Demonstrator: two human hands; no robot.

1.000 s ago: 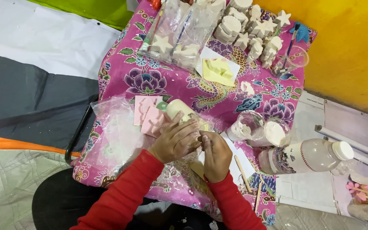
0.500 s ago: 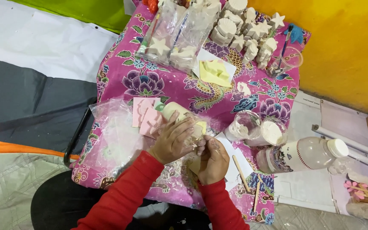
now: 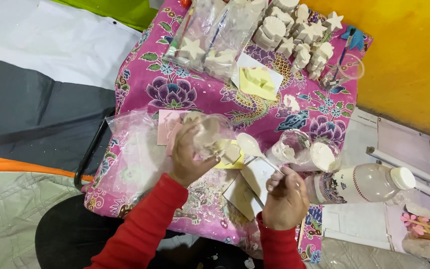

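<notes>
My left hand (image 3: 187, 157) grips a clear plastic cup (image 3: 210, 133) smeared with white plaster, tipped on its side above a yellow mould (image 3: 231, 155). My right hand (image 3: 285, 198) holds a white plastic spoon (image 3: 251, 146) by its handle, the bowl pointing toward the cup. A pink mould (image 3: 167, 127) lies just left of the cup. Both sleeves are red. White moulds (image 3: 251, 185) rest under my right hand.
A pink flowered cloth (image 3: 150, 82) covers the small table. Two plaster-filled clear cups (image 3: 294, 146) and a lying plastic bottle (image 3: 362, 183) sit at right. Bagged plaster stars (image 3: 210, 37), several plaster figures (image 3: 294, 30) and a yellow mould (image 3: 257, 82) are at the far edge. Orange wall behind.
My hands have parted: the left lifted the cup and tipped it, the right drew back to the right with the spoon.
</notes>
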